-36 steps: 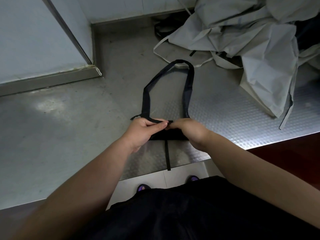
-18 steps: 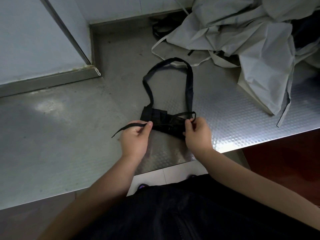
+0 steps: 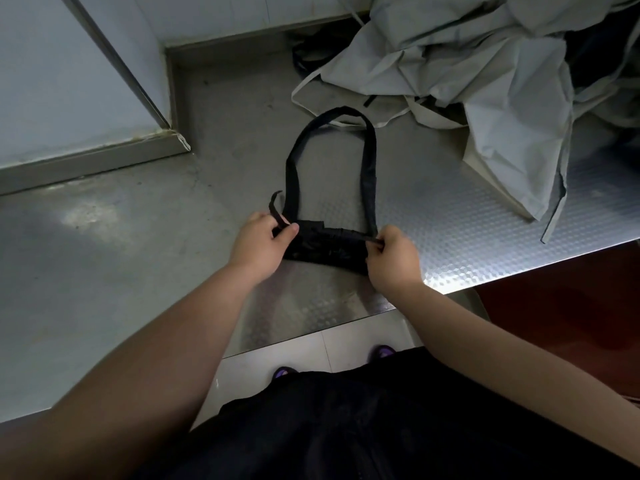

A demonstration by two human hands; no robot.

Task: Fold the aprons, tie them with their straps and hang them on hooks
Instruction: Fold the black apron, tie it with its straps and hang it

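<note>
Head view: a black apron (image 3: 325, 245), folded into a small tight bundle, lies on the steel worktop (image 3: 138, 254) close to its near edge, about mid-frame. Its neck loop (image 3: 369, 157) runs flat over the worktop from the bundle toward the far side.

The left hand (image 3: 259, 242) is at the bundle's left end, touching it. Its fingers (image 3: 289, 233) are curled and pinch the left strap (image 3: 275, 206), whose free end sticks up and curls just beyond the knuckles.

The right hand (image 3: 393, 259) is at the bundle's right end. Its fingers (image 3: 379, 242) are closed on the right strap (image 3: 360, 237), which stretches taut from them across the top of the bundle toward the left. The bundle sits between the two hands, both straps wrapped round it.

Far right, a heap of crumpled grey aprons (image 3: 485, 81) covers that corner of the worktop, well apart from the hands, with one tie touching the top of the neck loop. A pale wall (image 3: 69, 81) stands far left. Below the near edge, two shoes (image 3: 382, 351) show on the tiled floor (image 3: 346, 344)
</note>
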